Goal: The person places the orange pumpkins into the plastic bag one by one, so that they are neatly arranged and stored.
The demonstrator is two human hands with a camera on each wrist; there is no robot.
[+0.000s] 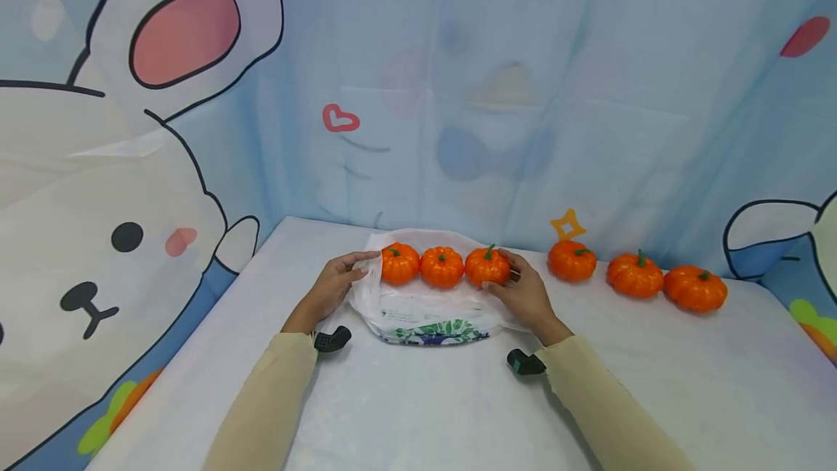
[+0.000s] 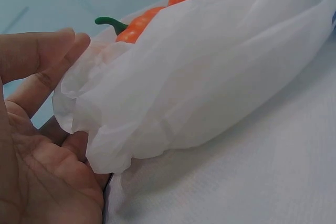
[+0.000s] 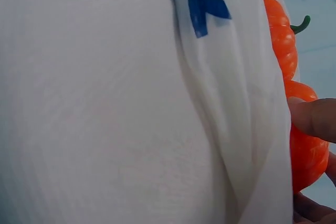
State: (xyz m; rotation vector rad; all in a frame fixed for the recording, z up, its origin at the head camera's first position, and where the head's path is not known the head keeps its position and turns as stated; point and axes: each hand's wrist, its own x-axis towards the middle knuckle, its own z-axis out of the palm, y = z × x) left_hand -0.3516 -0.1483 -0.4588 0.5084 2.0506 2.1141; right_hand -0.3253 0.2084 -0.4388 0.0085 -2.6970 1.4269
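A white plastic bag [image 1: 418,311] with green and blue print lies on the table, and three small orange toy pumpkins sit in a row at its opening: a left pumpkin [image 1: 399,265], a middle pumpkin [image 1: 442,268] and a right pumpkin [image 1: 482,267]. My left hand [image 1: 332,288] holds the bag's left edge; in the left wrist view the crumpled plastic [image 2: 100,98] lies against the fingers. With thumb and fingers on either side, my right hand [image 1: 524,296] grips the right pumpkin. In the right wrist view the thumb [image 3: 314,119] presses on its orange skin.
Further right along the back of the table stand three more toy pumpkins: one near the bag [image 1: 572,261], another [image 1: 634,275] beside it, and the rightmost [image 1: 696,288]. A printed blue curtain [image 1: 418,166] hangs behind the white-covered table [image 1: 405,413].
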